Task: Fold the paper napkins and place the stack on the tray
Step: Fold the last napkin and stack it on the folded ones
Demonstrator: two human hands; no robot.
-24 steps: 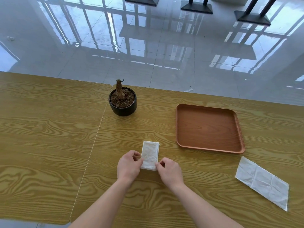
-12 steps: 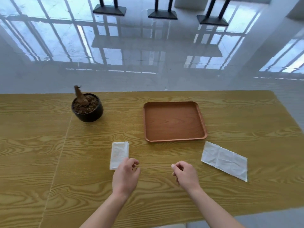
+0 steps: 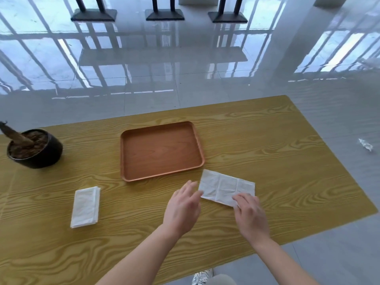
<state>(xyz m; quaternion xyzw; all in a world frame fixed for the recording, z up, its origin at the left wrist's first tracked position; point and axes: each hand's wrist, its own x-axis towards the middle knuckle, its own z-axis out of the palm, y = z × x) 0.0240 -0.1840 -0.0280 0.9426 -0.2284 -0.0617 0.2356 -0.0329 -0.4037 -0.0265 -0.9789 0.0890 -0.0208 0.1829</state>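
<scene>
Left forearm (image 3: 144,254) and right forearm (image 3: 281,262) are bare (a silvery shoe (image 3: 202,277), beige trouser knee (image 3: 223,280) below)

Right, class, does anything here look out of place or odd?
A small crumpled whitish scrap lies on the glossy grey floor, right of the yellow wood-grain table, like dropped litter. Nothing on the table looks spilled or damaged.

Folded napkins (image 3: 86,206) left of tray (image 3: 162,175), pot (image 3: 36,150) beyond
</scene>
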